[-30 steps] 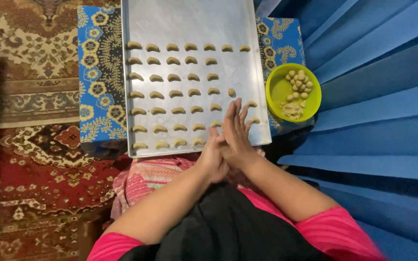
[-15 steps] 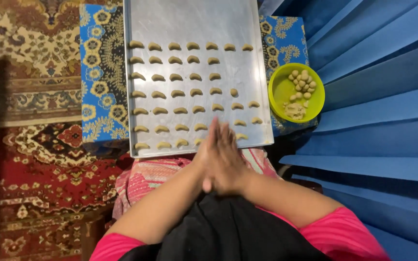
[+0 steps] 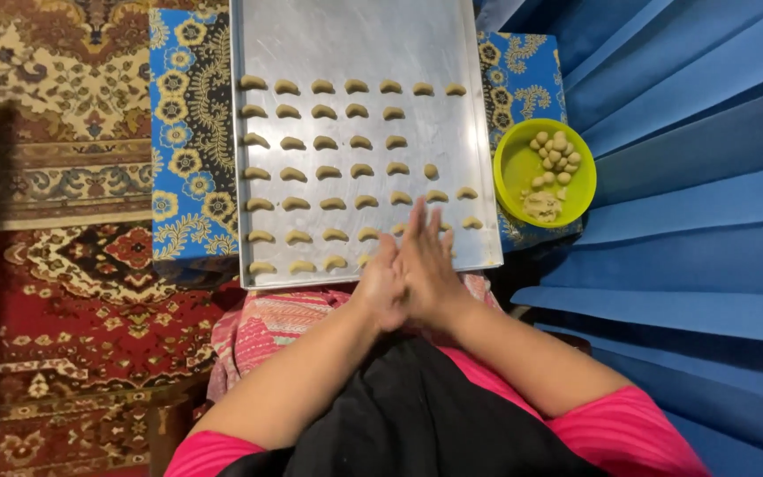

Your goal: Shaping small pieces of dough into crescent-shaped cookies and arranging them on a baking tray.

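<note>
Palms together: we see our left hand [image 3: 380, 287] and right hand [image 3: 430, 265] pressed flat against each other over the near edge of the baking tray [image 3: 355, 40], fingers [image 3: 417, 221] straight and closed side by side, pointing away from us. Whatever lies between the palms is hidden; we cannot tell whether a piece of dough sits there. Compared with a second ago, the right hand has pulled back: its fingertips then lay further out over the tray, near the right end of the lower rows, and now both hands sit closer to the body and more evenly matched, one sliding along the other. We judge this to be a rolling stroke, a lump being shaped between the palms, not a placement. The crescent-shaped dough pieces [image 3: 328, 172] stand in rows on the tray, unchanged in count as far as we can see, with the lower right rows partly covered by the hands and the far strip of the tray bare. The yellow-green bowl [image 3: 514, 168] holding small dough balls [image 3: 554, 155] rests just right of the tray on the blue patterned surface [image 3: 183, 132], untouched. Patterned red carpet [image 3: 72, 336] lies to the left, blue pleated fabric [image 3: 699, 221] to the right.
</note>
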